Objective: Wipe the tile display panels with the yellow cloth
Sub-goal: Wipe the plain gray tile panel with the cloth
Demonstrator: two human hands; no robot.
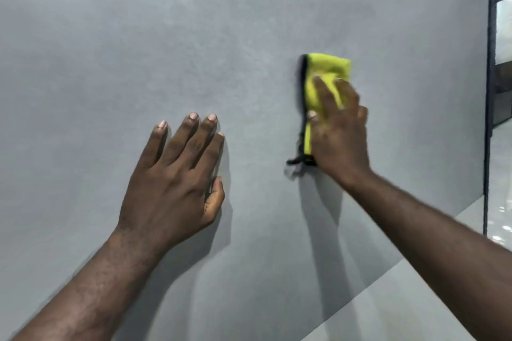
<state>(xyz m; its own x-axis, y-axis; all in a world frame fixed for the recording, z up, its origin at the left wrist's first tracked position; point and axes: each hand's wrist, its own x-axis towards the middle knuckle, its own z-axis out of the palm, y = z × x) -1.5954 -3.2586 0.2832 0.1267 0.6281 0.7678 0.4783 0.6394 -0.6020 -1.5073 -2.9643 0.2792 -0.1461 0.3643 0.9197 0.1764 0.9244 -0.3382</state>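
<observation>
A large matte grey tile display panel [194, 36] fills almost the whole view. My left hand [177, 174] lies flat on it at centre left, fingers straight and spread, holding nothing. To its right my right hand [338, 130] presses a folded yellow cloth [327, 72] with a black edge against the panel. The fingers lie fairly straight over the cloth, and the thumb sits at its left edge. The hand and cloth are blurred by motion. The lower part of the cloth is hidden under my palm.
The panel's dark right edge [490, 77] runs top to bottom at the far right. Beyond it are a bright opening and black framing [502, 36]. A glossy pale floor [415, 299] shows at the bottom right.
</observation>
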